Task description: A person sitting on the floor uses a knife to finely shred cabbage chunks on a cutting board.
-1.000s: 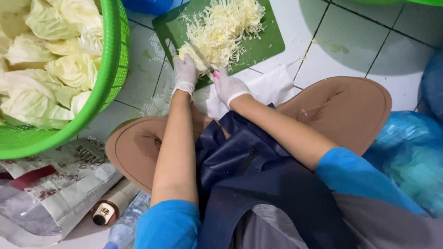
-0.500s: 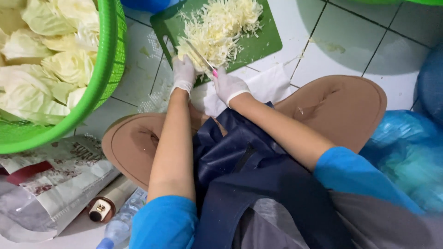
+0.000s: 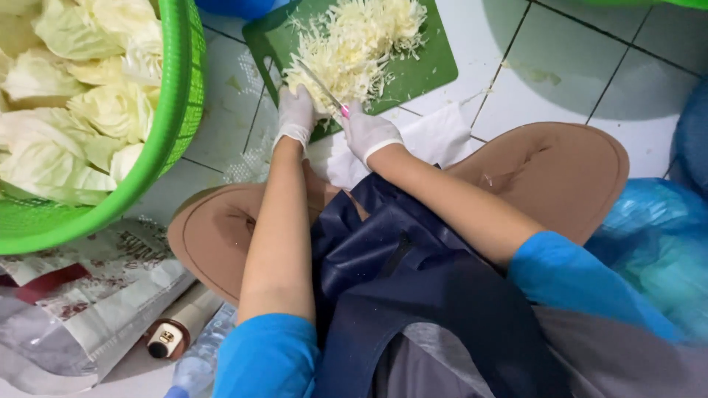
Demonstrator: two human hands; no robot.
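Head view, looking down at floor-level prep.

L hand [image 3: 295, 110], white glove, curled and pressed onto the near edge of the cabbage [image 3: 354, 48] pile, fingers bunched, pinning the uncut bit. R hand [image 3: 366, 133], also gloved, closed round the pink handle of a knife [image 3: 318, 85]; blade angles up-left into the pile, just beside the L fingertips.

Cabbage: pale shreds heaped on a green board [image 3: 424, 70], which lies on white tiled floor [image 3: 560, 66]. Some strands spilled toward board edge.

Handling (judgement): shreds light, loose, springy, prob. damp, so they scatter and won't lift as one mass; scoop w/ both palms from under. Uncut wedge is firmer, layered, leaves slide over each other; hold from top w/ knuckles forward, tips tucked back from blade. Gloves may be slick when wet. Blade v. close to L fingers = main risk.

Around: green basket [image 3: 173, 140] at left w/ big cabbage leaves, well apart from board. White cloth [image 3: 435, 140] just below board. Brown slab [image 3: 546, 177] under forearms. Blue bag [image 3: 664, 243] at right. Small bottle [image 3: 177, 332] and plastic wrappers [image 3: 88, 295] at lower left.
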